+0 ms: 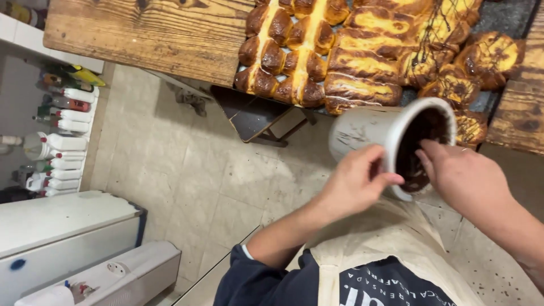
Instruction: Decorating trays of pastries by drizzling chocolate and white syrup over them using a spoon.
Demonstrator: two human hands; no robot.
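My left hand [354, 184] grips the rim of a white plastic tub [368, 133] tilted on its side, its inside coated with dark chocolate [419, 147]. My right hand [462, 175] reaches into the tub's mouth with its fingers inside; whether they hold anything I cannot tell. Just above the tub, baked pastries [362, 62] with yellow cream stripes lie on a dark tray [501, 20]; those at the right [481, 56] carry thin chocolate lines. I wear a pale apron [391, 249] over a dark sleeve.
A wooden tabletop [153, 31] carries the tray, with another wooden board [524, 107] at the right. Below lies a tiled floor [187, 175]. White bottles [65, 141] fill a shelf at the left. White appliances [68, 232] stand at the lower left.
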